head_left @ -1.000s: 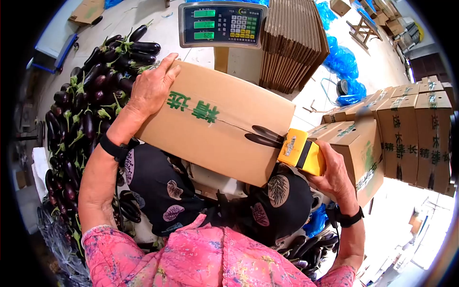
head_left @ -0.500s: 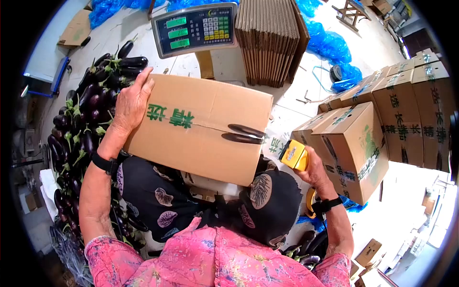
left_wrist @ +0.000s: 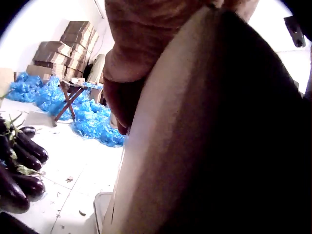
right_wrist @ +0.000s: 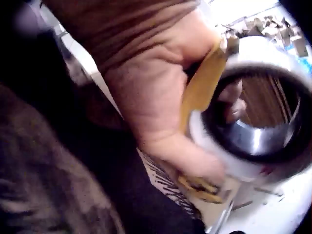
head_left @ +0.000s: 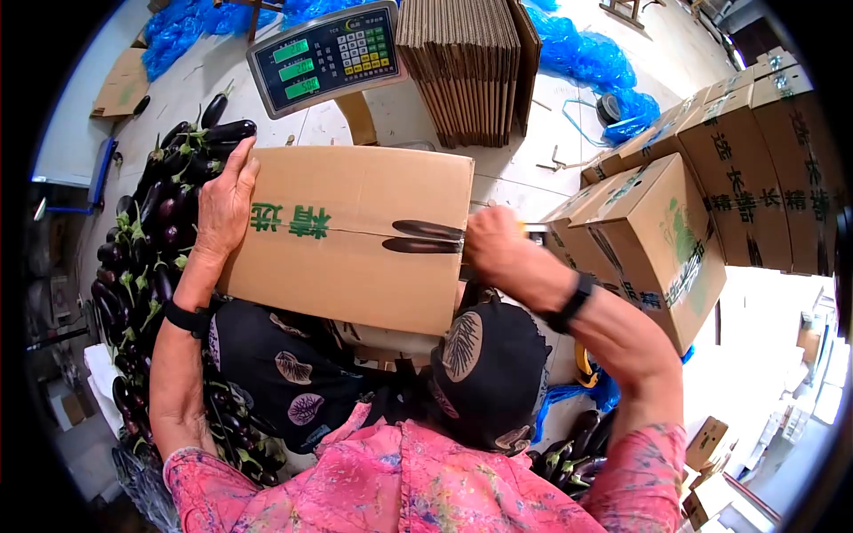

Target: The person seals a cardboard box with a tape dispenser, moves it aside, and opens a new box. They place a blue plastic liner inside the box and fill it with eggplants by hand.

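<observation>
A closed cardboard box point(head_left: 355, 235) with green characters and two printed eggplants lies across the person's knees in the head view. The left hand point(head_left: 226, 204) holds its left end, fingers bent over the edge; in the left wrist view that hand point(left_wrist: 141, 44) lies against the cardboard point(left_wrist: 161, 146). At the box's right end is the right hand point(head_left: 498, 244). The right wrist view shows this hand point(right_wrist: 156, 97) gripping a yellow tape dispenser point(right_wrist: 202, 87) that carries a wide roll of tape point(right_wrist: 243, 165). The head view mostly hides the dispenser behind the hand.
Eggplants point(head_left: 173, 213) are heaped at the left. Beyond the box stand a scale display point(head_left: 324, 58) and a stack of flattened cartons point(head_left: 462, 71). Packed boxes point(head_left: 653, 240) stand at the right, with blue plastic point(head_left: 577, 53) behind. More eggplants point(head_left: 577, 453) lie by the right knee.
The right hand has moved left and up with the tape dispenser, from beside the box to its right end. The box has shifted left and turned more level in the head view, still held by the left hand.
</observation>
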`<state>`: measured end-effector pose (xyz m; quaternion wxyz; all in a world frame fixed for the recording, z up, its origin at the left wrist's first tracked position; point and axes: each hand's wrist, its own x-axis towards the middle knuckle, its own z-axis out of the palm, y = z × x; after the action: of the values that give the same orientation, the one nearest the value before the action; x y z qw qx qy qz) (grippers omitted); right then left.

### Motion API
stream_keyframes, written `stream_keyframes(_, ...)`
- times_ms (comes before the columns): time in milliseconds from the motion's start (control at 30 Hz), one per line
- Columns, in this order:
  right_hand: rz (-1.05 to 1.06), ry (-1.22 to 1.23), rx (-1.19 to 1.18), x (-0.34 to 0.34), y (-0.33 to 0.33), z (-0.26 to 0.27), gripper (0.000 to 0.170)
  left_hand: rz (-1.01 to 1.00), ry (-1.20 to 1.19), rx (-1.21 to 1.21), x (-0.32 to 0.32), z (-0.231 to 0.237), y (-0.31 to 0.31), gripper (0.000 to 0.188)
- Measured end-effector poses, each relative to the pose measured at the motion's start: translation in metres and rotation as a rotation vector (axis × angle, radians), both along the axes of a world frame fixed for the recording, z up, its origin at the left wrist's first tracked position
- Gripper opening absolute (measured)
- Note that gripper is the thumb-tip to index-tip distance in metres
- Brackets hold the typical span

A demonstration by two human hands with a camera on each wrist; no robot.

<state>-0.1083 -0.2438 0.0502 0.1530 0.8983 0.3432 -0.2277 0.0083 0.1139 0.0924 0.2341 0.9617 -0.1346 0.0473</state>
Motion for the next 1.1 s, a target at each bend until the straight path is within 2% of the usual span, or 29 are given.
stream_keyframes(67,-0.192,-0.115,0.234,0.007,-0.006,-0.032,0.013,0.012,-0.026,-0.05,0.001,-0.004,0.008,0.04)
stream_keyframes(200,-0.665,0.055,0.211,-0.003,-0.052,-0.091,0.035,0.022,0.035,-0.06,-0.002,-0.002,0.003,0.041)
stream_keyframes(267,-0.775,0.132,0.315,-0.025,-0.088,-0.106,0.046,-0.003,-0.005,-0.086,0.0,-0.007,0.005,0.041)
stream_keyframes(333,-0.994,0.285,0.38,-0.046,-0.115,-0.124,0.058,0.003,0.017,-0.092,-0.001,-0.003,0.003,0.041)
stream_keyframes(367,-1.084,0.26,0.488,-0.064,-0.128,-0.15,0.06,0.009,0.024,-0.081,-0.001,-0.001,0.002,0.042)
stream_keyframes(400,-1.028,0.06,0.439,-0.081,-0.133,-0.185,0.062,0.016,0.028,-0.083,0.0,-0.001,0.002,0.042)
stream_keyframes(467,-0.776,-0.249,0.502,-0.099,-0.136,-0.206,0.057,0.033,0.036,-0.083,0.0,-0.002,0.002,0.043)
stream_keyframes(500,-0.97,-0.085,0.626,-0.085,-0.124,-0.186,0.054,0.068,0.126,-0.077,-0.001,0.004,0.001,0.044)
stream_keyframes(533,-1.159,0.09,0.747,-0.061,-0.102,-0.141,0.052,0.053,0.09,-0.079,-0.001,0.001,0.001,0.044)
stream_keyframes(567,-1.215,0.284,0.939,-0.043,-0.086,-0.1,0.047,0.037,0.052,-0.082,0.001,-0.005,0.004,0.045)
stream_keyframes(600,-1.316,0.592,1.26,-0.033,-0.072,-0.072,0.043,0.023,0.012,-0.088,0.003,-0.007,0.006,0.045)
stream_keyframes(667,-1.081,0.932,1.651,-0.02,-0.051,-0.044,0.037,0.084,0.088,-0.063,0.004,-0.002,0.007,0.046)
stream_keyframes(700,-1.0,0.971,1.701,-0.013,-0.033,-0.03,0.032,0.101,0.095,-0.056,0.005,-0.002,0.007,0.046)
stream_keyframes(733,-0.95,0.994,1.732,-0.007,-0.018,-0.044,0.03,0.12,0.102,-0.049,0.005,-0.001,0.007,0.046)
stream_keyframes(800,-1.057,1.061,1.717,0.009,-0.013,-0.096,0.04,0.084,0.061,-0.037,0.006,-0.003,0.013,0.046)
stream_keyframes(867,-1.131,0.965,1.44,0.01,-0.016,-0.141,0.05,0.068,0.039,-0.043,0.011,-0.004,0.024,0.047)
stream_keyframes(900,-1.158,0.916,1.298,0.013,-0.015,-0.148,0.055,0.073,0.044,-0.057,0.012,-0.005,0.032,0.047)
stream_keyframes(1000,-1.275,0.678,1.43,0.013,0.0,-0.169,0.068,0.089,0.117,-0.183,0.014,-0.012,0.069,0.051)
stream_keyframes(1033,-1.275,0.672,1.455,0.025,0.002,-0.174,0.076,0.087,0.131,-0.223,0.015,-0.016,0.083,0.051)
stream_keyframes(1100,-1.269,0.894,1.554,0.041,-0.002,-0.162,0.074,0.057,0.105,-0.218,0.012,-0.017,0.096,0.051)
